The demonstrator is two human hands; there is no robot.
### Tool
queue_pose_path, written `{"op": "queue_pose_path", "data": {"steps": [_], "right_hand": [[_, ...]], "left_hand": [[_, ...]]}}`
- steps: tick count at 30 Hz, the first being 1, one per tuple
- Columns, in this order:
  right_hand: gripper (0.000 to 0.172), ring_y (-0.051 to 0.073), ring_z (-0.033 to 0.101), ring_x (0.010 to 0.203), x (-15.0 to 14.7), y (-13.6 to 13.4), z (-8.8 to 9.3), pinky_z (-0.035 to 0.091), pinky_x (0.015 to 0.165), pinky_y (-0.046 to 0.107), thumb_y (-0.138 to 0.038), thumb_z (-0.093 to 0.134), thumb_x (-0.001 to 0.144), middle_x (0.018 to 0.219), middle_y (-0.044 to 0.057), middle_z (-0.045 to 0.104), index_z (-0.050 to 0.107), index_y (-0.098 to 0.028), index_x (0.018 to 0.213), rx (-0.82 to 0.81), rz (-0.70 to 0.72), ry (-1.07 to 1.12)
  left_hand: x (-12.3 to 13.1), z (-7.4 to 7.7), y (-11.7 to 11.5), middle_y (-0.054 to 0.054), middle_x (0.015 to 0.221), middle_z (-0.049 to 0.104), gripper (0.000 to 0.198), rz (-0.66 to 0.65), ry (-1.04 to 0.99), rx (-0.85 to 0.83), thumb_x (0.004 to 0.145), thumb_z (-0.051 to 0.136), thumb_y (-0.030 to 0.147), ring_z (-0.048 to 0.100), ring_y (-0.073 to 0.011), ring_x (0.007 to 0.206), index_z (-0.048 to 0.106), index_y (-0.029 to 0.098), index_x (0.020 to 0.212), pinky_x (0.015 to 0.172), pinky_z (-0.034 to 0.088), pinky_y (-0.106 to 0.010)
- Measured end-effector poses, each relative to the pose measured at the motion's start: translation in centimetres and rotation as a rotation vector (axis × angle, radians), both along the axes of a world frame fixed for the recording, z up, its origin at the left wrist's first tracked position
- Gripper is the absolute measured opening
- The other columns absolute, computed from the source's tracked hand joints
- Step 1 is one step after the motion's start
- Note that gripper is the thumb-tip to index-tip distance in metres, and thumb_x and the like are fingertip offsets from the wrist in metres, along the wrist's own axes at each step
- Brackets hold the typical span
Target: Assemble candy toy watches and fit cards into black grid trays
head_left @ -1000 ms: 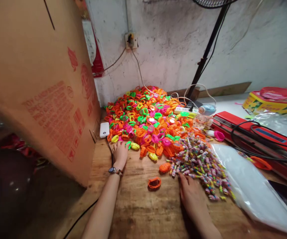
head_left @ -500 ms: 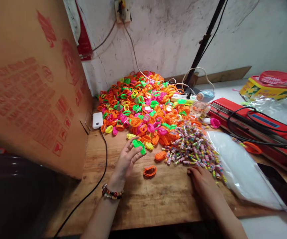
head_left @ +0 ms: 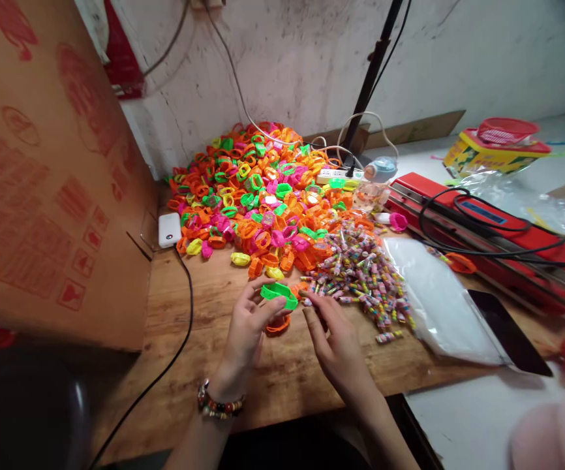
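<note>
My left hand (head_left: 247, 331) holds a green plastic ring toy (head_left: 278, 293) by its fingertips, just above the wooden table (head_left: 282, 378). My right hand (head_left: 330, 335) has come beside it, its fingertips pinched at the green toy's right end; what they hold, if anything, is too small to make out. An orange ring toy (head_left: 278, 324) lies on the table beneath the hands. Behind them spreads a big pile of orange, pink, green and yellow ring toys (head_left: 258, 189), and to the right a heap of small wrapped candies (head_left: 361, 274).
A large cardboard box (head_left: 52, 163) stands at the left. A white power bank (head_left: 169, 228) with a black cable lies by it. A clear plastic bag stack (head_left: 434, 300), a dark phone (head_left: 507, 329), a red heat sealer (head_left: 483, 228) and a fan stand (head_left: 370, 78) are on the right.
My left hand picked a green ring toy from the pile's edge and drew it back. My right hand left the candy heap and moved left to meet it. The camera tilted down.
</note>
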State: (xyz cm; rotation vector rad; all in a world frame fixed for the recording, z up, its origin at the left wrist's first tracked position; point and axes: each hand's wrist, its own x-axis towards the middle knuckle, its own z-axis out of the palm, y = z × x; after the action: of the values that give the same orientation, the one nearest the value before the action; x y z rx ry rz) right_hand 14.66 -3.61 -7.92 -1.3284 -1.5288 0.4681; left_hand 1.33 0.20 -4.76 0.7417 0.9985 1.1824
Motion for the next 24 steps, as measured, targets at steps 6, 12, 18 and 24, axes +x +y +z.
{"op": "queue_pose_path", "data": {"steps": [6,12,18,24], "right_hand": [[0.034,0.023,0.057,0.1,0.0,-0.9,-0.2,0.05,0.087,0.04,-0.027,0.039,0.098,0.105,0.013,0.06,0.05,-0.015,0.128,0.084,-0.096,-0.251],[0.036,0.026,0.059,0.087,0.3,-1.2,-0.3,0.051,0.074,0.04,-0.036,0.036,0.098,0.093,0.014,0.061,0.055,-0.011,0.116,0.073,-0.174,-0.517],[0.035,0.018,0.059,0.075,1.6,-1.0,-0.5,0.051,0.068,0.03,-0.043,0.043,0.096,0.084,0.007,0.061,0.06,-0.016,0.109,-0.051,-0.062,-0.165],[0.038,0.014,0.056,0.065,1.5,-1.1,-0.1,0.049,0.059,0.025,-0.048,0.053,0.09,0.081,0.005,0.061,0.066,-0.016,0.105,-0.152,-0.029,0.078]], "left_hand": [[0.6,-0.5,-0.4,-0.001,0.092,0.071,0.041,0.005,0.102,0.118,0.06,0.083,0.024,0.066,-0.0115,0.079,0.063,0.019,0.096,0.071,0.055,-0.022],[1.2,-0.3,-0.9,-0.003,0.093,0.073,0.038,-0.007,0.227,0.148,0.061,0.083,0.026,0.068,-0.0144,0.077,0.062,0.019,0.092,0.067,0.056,-0.024],[1.7,-0.3,-1.0,-0.003,0.09,0.073,0.039,-0.035,0.201,0.15,0.059,0.084,0.026,0.07,-0.0174,0.08,0.062,0.018,0.09,0.074,0.057,-0.029],[1.5,0.0,-0.8,-0.005,0.096,0.073,0.037,-0.05,0.207,0.199,0.061,0.083,0.026,0.07,-0.0164,0.084,0.063,0.018,0.091,0.078,0.057,-0.029]]}}
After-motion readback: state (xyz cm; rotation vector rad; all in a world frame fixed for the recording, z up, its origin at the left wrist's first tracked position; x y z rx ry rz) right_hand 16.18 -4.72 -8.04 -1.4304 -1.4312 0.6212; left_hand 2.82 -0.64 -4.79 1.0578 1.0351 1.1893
